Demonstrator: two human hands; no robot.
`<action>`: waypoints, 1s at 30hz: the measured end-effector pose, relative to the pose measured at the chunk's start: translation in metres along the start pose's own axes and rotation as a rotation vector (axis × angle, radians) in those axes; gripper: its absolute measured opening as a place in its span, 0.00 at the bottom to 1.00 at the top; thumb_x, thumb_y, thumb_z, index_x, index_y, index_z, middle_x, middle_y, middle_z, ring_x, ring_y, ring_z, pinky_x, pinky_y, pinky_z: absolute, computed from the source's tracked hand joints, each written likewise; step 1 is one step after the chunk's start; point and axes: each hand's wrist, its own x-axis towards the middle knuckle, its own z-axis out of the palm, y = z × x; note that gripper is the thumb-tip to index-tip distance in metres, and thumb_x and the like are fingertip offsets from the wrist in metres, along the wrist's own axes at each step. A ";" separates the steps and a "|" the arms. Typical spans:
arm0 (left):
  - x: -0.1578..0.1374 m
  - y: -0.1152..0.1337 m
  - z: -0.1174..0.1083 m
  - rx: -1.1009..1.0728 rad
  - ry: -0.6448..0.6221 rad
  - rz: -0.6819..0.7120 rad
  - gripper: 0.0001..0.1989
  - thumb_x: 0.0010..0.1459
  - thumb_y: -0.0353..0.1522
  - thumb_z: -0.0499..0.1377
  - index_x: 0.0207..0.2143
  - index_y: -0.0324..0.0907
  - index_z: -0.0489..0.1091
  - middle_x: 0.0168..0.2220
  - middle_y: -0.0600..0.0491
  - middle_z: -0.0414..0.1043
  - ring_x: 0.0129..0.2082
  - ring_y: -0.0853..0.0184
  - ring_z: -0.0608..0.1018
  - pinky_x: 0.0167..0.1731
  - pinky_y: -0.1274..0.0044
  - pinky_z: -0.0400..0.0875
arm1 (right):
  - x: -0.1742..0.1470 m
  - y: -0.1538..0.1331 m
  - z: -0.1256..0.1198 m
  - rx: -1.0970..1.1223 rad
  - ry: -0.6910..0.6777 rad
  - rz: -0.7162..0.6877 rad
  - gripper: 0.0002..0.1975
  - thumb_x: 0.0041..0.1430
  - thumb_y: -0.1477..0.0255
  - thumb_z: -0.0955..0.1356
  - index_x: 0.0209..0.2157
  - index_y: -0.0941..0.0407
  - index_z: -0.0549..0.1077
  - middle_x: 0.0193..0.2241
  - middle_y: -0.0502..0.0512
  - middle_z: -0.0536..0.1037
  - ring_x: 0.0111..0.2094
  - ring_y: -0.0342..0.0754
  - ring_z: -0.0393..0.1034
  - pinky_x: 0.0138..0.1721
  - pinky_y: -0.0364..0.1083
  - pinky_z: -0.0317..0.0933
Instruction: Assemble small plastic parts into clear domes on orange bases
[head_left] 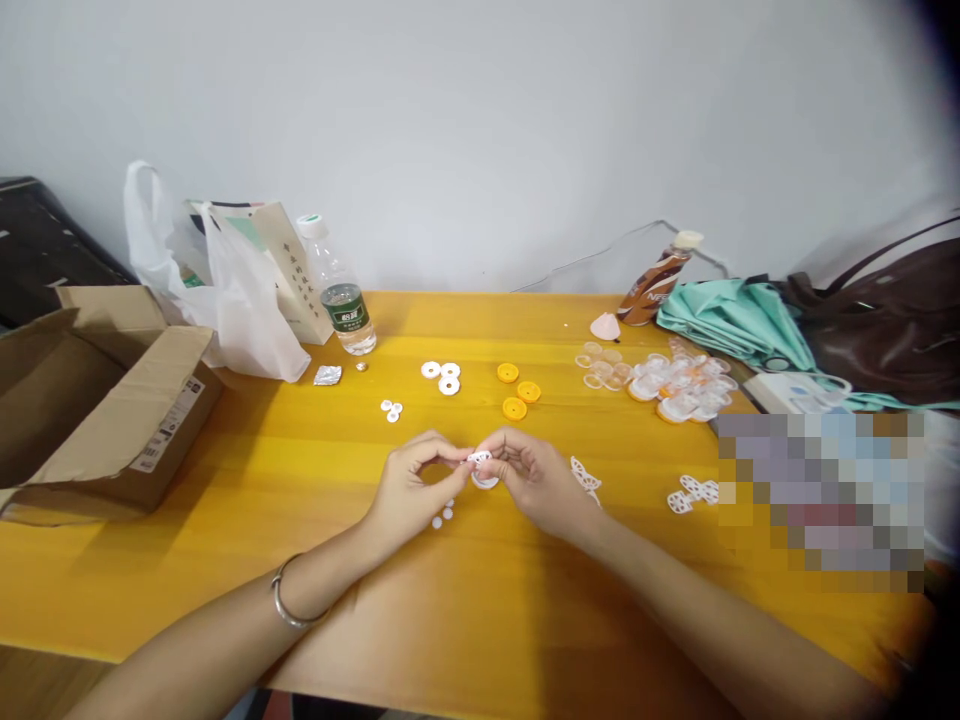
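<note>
My left hand [420,482] and my right hand [536,480] meet above the table, pinching a small white plastic piece with cut-outs [480,458] between their fingertips. Just below it shows a round white part [485,482], partly hidden by the fingers; whether the two touch I cannot tell. Small white discs [442,518] lie under my left hand. White openwork pieces [585,478] lie beside my right hand, partly covered by it. Farther back are white rings [448,377], three yellow round parts [514,392] and three little white discs [392,410].
Clear lids [600,366] and a heap of clear and orange parts [682,385] lie at the right, near a brown bottle [656,280]. More white openwork pieces [691,493] lie right. Left stand a cardboard box [142,440], a plastic bag [240,310] and a water bottle [346,305].
</note>
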 end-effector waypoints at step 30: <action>-0.003 -0.001 0.004 -0.087 -0.018 -0.119 0.06 0.50 0.33 0.60 0.28 0.38 0.69 0.26 0.53 0.73 0.27 0.71 0.74 0.30 0.80 0.70 | 0.003 0.008 0.016 0.485 0.186 0.115 0.17 0.46 0.69 0.71 0.40 0.53 0.71 0.30 0.50 0.76 0.31 0.42 0.69 0.34 0.44 0.63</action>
